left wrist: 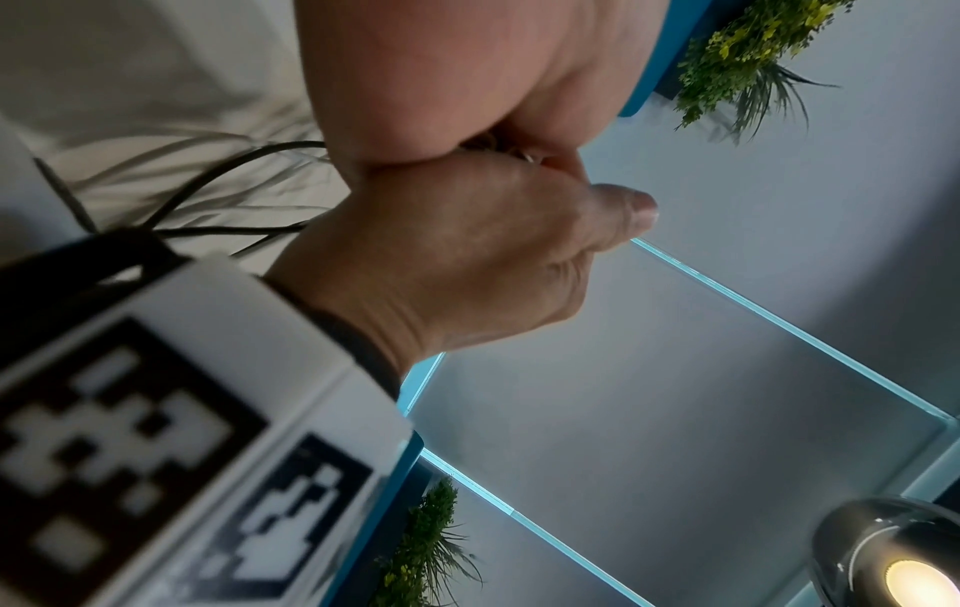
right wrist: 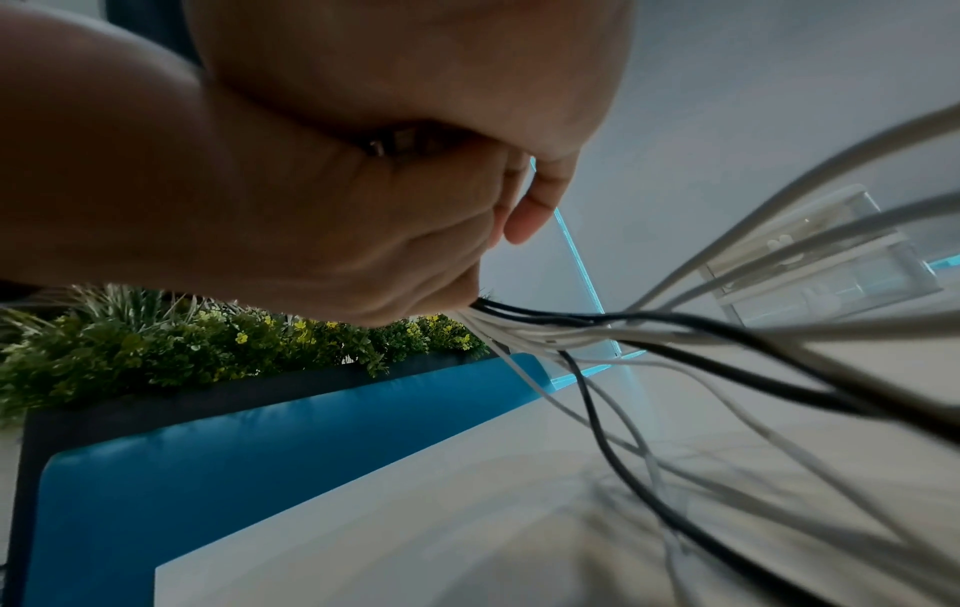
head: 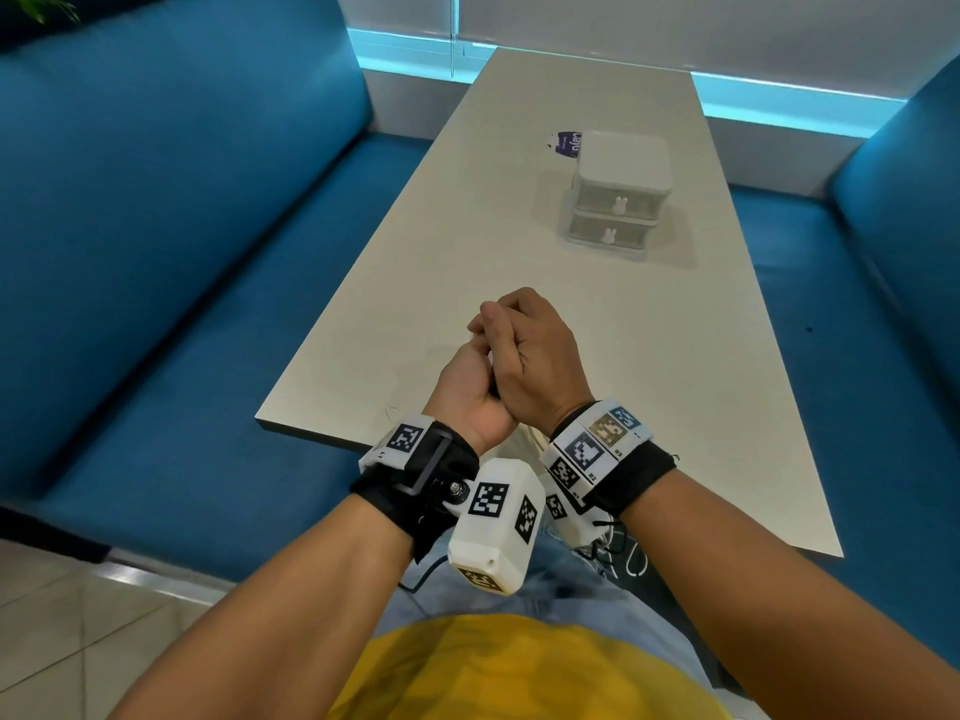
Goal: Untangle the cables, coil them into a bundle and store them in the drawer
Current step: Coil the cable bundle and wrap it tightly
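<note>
Both my left hand [head: 470, 387] and right hand [head: 535, 356] curl tight round the cables [right wrist: 649, 328] above the table's [head: 519, 252] near end, loops dangling below my fists: light, floppy, probably springy, best gripped at the gathered middle.

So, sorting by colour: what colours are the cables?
Mostly white cables with a couple of black strands, clearest in the right wrist view.

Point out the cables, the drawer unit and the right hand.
cables [right wrist: 675, 324]: right wrist view, on a black strand just past the fist.
drawer unit [head: 623, 158]: head view, on its white top.
right hand [head: 540, 356]: head view, on the back of the hand.
</note>
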Motion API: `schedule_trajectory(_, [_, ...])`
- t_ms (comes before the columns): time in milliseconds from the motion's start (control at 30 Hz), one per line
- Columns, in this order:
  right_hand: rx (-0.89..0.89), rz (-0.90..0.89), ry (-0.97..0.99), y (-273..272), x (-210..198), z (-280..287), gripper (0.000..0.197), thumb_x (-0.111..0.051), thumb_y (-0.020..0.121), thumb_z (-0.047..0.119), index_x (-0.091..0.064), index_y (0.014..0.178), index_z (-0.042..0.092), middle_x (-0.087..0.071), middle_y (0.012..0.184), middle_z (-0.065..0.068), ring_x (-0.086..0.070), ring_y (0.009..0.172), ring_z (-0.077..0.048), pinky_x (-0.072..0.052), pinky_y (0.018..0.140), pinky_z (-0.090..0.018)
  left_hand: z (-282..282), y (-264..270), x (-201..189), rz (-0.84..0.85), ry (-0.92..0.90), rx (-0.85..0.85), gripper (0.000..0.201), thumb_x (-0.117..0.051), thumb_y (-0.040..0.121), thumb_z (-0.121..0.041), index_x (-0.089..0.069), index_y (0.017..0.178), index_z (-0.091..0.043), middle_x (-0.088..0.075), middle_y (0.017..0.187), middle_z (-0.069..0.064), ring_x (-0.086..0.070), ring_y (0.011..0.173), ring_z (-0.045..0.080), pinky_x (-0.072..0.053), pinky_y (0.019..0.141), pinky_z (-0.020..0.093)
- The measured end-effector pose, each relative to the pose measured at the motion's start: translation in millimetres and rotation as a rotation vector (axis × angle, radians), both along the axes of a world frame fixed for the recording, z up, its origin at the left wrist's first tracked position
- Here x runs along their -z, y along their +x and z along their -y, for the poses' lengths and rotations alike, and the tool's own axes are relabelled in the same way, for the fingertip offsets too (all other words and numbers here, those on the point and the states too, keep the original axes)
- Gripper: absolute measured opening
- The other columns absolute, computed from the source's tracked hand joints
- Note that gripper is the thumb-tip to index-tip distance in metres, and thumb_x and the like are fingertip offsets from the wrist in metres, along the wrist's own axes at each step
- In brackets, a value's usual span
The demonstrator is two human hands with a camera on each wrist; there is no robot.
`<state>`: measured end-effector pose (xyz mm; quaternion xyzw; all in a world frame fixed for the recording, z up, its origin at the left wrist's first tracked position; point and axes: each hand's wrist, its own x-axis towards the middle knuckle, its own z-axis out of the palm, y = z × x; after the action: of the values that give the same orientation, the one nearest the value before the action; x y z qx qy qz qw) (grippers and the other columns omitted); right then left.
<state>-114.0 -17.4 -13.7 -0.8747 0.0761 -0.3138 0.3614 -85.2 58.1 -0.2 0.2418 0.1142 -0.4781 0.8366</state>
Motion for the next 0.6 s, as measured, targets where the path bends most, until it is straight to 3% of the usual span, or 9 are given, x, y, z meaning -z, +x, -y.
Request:
schedule_trajectory(100, [-0.024,-0.061,-0.086,-1.9,-5.2,1.9,0.058,-0.024,0.095,0.047,-0.073,0.089,0.017,-0.058,0.093,0.002,-0.056,0.089,-0.016,-0.047,0.079,-0.034,0.3,3.2,0.1,0.046,0.024,0.014,0.028,-0.039,0.102,-0.025,-0.06,0.104,-0.006,-0.066,0.099,0.013,-0.062,0.099,0.021,-0.048,0.092,0.031])
schedule_trajectory(167, [-0.109,-0.146,-0.068,-4.3,-11.5,4.8,0.055,-0.024,0.096,0.049,-0.071,0.098,0.02,-0.054,0.097,0.003,-0.055,0.088,-0.013,-0.047,0.079,-0.028,-0.2,10.1,2.2,0.087,0.079,0.044,0.025,-0.042,0.101,-0.026,-0.058,0.108,-0.008,-0.067,0.095,0.01,-0.066,0.093,0.019,-0.055,0.082,0.031])
schedule_trajectory(233, [-0.169,-0.192,0.138,-5.6,-20.2,12.4,0.043,-0.03,0.099,0.042,-0.067,0.108,0.023,-0.054,0.103,0.002,-0.057,0.091,-0.008,-0.047,0.082,-0.022,-3.8,16.5,0.9,0.097,0.15,0.089,0.024,-0.042,0.102,-0.03,-0.057,0.097,-0.011,-0.06,0.073,0.002,-0.064,0.067,0.014,-0.056,0.064,0.027])
schedule_trajectory(300, [-0.154,-0.19,0.287,-3.1,-26.8,29.4,0.029,-0.04,0.099,0.025,-0.062,0.117,0.024,-0.056,0.113,0.003,-0.056,0.102,-0.004,-0.046,0.094,-0.025,-11.1,20.4,-3.0,0.11,0.165,0.146,0.03,-0.04,0.102,-0.036,-0.051,0.083,-0.015,-0.044,0.054,-0.005,-0.048,0.047,0.009,-0.049,0.054,0.022])
schedule_trajectory(333, [-0.152,-0.218,0.244,-1.8,-30.7,39.8,0.032,-0.046,0.095,0.014,-0.058,0.123,0.024,-0.054,0.12,0.004,-0.053,0.109,-0.005,-0.043,0.099,-0.027,-15.2,20.9,-6.3,0.137,0.173,0.183,0.031,-0.039,0.102,-0.036,-0.049,0.08,-0.016,-0.04,0.051,-0.006,-0.044,0.044,0.008,-0.047,0.052,0.02])
schedule_trajectory(400, [-0.236,-0.365,0.041,1.9,-35.9,56.3,0.061,-0.057,0.082,0.0,-0.046,0.137,0.024,-0.045,0.132,0.003,-0.043,0.122,-0.008,-0.034,0.104,-0.023,-21.5,20.6,-12.1,0.232,0.209,0.269,0.031,-0.04,0.101,-0.036,-0.048,0.079,-0.017,-0.037,0.05,-0.007,-0.041,0.042,0.008,-0.046,0.048,0.019])
schedule_trajectory(467, [-0.335,-0.524,-0.104,6.7,-39.4,58.6,0.08,-0.066,0.076,0.0,-0.035,0.145,0.027,-0.038,0.141,-0.001,-0.037,0.13,-0.009,-0.027,0.103,-0.015,-24.5,20.5,-18.7,0.331,0.249,0.343,0.03,-0.039,0.102,-0.036,-0.048,0.079,-0.017,-0.036,0.05,-0.007,-0.04,0.042,0.007,-0.044,0.046,0.02])
schedule_trajectory(533, [-0.365,-0.577,-0.119,12.3,-38.5,54.5,0.074,-0.07,0.079,0.006,-0.038,0.143,0.028,-0.046,0.134,-0.001,-0.045,0.122,-0.009,-0.033,0.1,-0.017,-25.2,20.4,-25.9,0.414,0.264,0.387,0.03,-0.038,0.102,-0.035,-0.048,0.08,-0.017,-0.035,0.051,-0.007,-0.039,0.042,0.007,-0.044,0.045,0.02])
schedule_trajectory(600, [-0.351,-0.555,-0.092,18.9,-40.7,50.7,0.044,-0.058,0.085,0.002,-0.057,0.124,0.022,-0.063,0.112,-0.001,-0.059,0.104,-0.014,-0.046,0.093,-0.026,-24.9,21.4,-33.0,0.477,0.266,0.393,0.029,-0.039,0.102,-0.034,-0.048,0.081,-0.016,-0.036,0.051,-0.007,-0.04,0.043,0.007,-0.045,0.047,0.021])
